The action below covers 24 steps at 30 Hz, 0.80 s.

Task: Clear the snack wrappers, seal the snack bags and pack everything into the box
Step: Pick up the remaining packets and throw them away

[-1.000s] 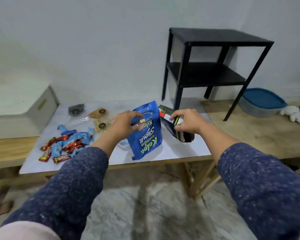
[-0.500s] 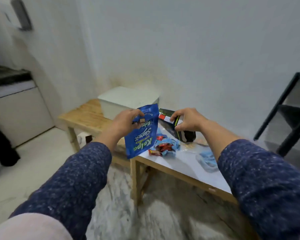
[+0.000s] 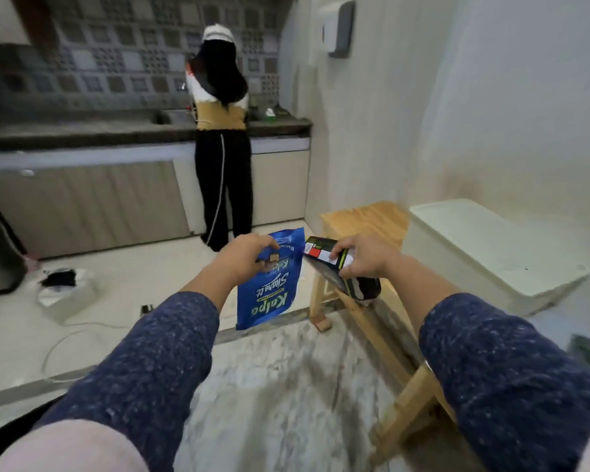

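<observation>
Fingers (image 3: 269,247) of the left hand (image 3: 244,255) are pinched on the top edge of a blue snack bag (image 3: 269,284), which hangs down in the air over the floor, printing upside down. The right hand (image 3: 365,258) has its fingers curled round a dark snack bag (image 3: 324,264) with a red and white label, tilted and held up in front of the bench's near end. Both bags are just beside each other, hard to say if they touch.

The bench (image 3: 365,216) is pale wood with a bare top at the near end, and a big white box (image 3: 491,247) with its lid on sits on it to the right. Under it there's a grey marbled rug (image 3: 280,376) and cream floor tiles (image 3: 143,267).

Room-wise it's a kitchen: a dark countertop (image 3: 82,131) with beige cabinets below, patterned grey wall tiles, and a person (image 3: 222,131) standing at the counter with their back turned. A white bag (image 3: 65,287) with something dark in it lies on the floor to the left, with a thin cable nearby. A white and grey unit (image 3: 336,28) is mounted on the wall.
</observation>
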{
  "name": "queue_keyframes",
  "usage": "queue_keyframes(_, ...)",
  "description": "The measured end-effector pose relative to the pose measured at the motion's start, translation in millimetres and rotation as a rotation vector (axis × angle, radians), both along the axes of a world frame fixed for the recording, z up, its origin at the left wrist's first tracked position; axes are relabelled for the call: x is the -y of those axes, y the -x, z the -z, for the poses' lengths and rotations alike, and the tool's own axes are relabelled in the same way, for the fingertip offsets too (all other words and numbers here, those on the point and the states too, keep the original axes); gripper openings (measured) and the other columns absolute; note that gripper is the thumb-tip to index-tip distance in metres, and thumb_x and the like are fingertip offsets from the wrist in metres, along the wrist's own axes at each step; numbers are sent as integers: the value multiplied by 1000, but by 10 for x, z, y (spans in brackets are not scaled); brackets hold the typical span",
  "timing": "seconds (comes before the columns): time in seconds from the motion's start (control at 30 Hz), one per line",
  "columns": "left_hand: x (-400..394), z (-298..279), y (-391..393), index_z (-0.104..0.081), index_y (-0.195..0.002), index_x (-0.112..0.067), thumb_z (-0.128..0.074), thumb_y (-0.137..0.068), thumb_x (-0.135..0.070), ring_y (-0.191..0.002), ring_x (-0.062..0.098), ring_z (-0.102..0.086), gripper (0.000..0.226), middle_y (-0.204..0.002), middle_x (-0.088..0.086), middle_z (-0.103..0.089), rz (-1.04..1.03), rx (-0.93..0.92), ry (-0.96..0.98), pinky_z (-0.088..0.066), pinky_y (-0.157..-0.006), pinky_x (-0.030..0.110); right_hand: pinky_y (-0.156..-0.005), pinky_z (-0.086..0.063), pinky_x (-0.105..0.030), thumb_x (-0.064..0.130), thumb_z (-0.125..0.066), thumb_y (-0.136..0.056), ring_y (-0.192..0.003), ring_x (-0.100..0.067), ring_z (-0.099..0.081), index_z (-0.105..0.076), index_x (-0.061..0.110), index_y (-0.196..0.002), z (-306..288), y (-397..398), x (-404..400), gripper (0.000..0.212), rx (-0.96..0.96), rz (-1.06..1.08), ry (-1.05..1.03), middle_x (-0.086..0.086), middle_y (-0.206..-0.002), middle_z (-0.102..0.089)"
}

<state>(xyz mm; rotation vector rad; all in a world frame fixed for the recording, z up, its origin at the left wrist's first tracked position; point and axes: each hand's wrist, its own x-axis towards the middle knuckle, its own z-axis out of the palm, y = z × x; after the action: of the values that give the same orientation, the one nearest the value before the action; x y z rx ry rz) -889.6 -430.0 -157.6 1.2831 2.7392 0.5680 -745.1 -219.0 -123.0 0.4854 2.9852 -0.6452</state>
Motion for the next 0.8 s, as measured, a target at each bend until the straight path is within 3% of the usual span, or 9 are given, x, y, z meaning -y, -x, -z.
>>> queue_keyframes(0.13,498,36,527,-55,-123,-23,-66,-86,-23,-109,27,-54,39,-120,7,-58,-225,25,48,-44,-92,38,-77,-51,-29,20,-72,-71,-90,-21,-53,-66,32,-105,114,1037,266,36,49,-221,-10,-6,-119,-57)
queue_keyframes(0.47,2380,516,861,-56,-124,-20,-67,-84,-17,-110,30,-55,42,-122,11,-58,-760,176,43,-45,-94,39,-71,-44,-25,20,-73,-70,-85,-19,-54,-68,32,-98,609,2640,2023,31,196,-747,-5,-2,-104,-61)
queue_keyframes(0.63,3436,801,1000,-55,-126,-17,-65,-86,-14,-110,30,-55,41,-124,12,-57,-960,254,48,-43,-86,30,-70,-43,-23,19,-74,-70,-86,-20,-55,-68,31,-97,906,3170,3164,30,267,-895,14,0,-100,-59)
queue_keyframes(0.8,4372,1244,1268,-58,-123,-16,-65,-85,-12,-106,30,-58,39,-121,14,-60,-1088,325,6,-46,-85,32,-67,-44,-22,17,-74,-71,-81,-19,-54,-68,28,-100,1361,3591,4284,31,340,-967,66,3,-90,-56)
